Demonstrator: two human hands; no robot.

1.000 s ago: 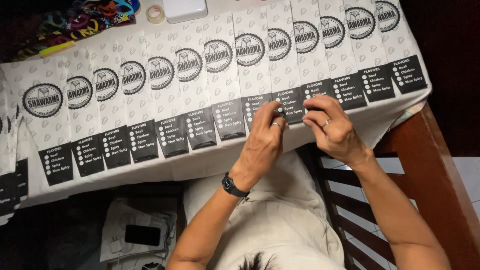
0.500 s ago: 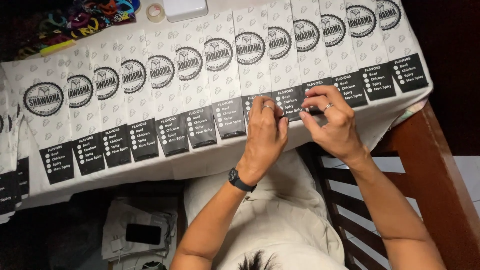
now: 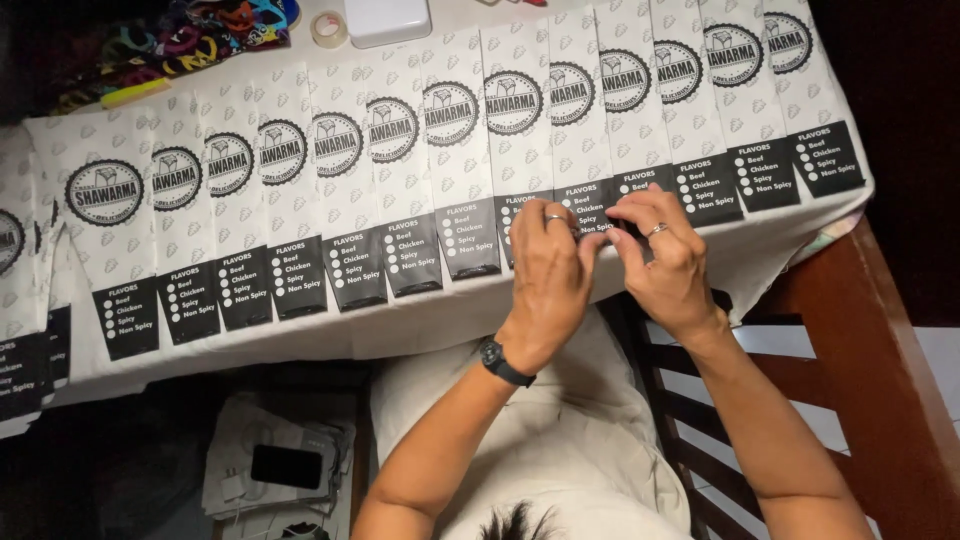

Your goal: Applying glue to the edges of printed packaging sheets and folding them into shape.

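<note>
A long row of overlapping white paper bags [image 3: 400, 150], each with a round black emblem and a black panel at its lower end, lies across the cloth-covered table [image 3: 420, 325]. My left hand [image 3: 545, 270], with a black watch at the wrist and a ring, pinches the black lower end of one bag [image 3: 600, 205] right of the middle. My right hand [image 3: 668, 255], also ringed, pinches the same bag end from the right. The fingertips of both hands meet over that panel and hide most of it.
A roll of clear tape [image 3: 328, 28] and a white box [image 3: 388, 18] sit at the table's far edge, beside colourful fabric [image 3: 170, 45]. A wooden chair [image 3: 860, 350] stands at the right. Papers and a dark phone [image 3: 285, 467] lie on the floor below left.
Both hands have closed in on each other, and their fingertips now meet over one bag's black end. The row of bags has not shifted.
</note>
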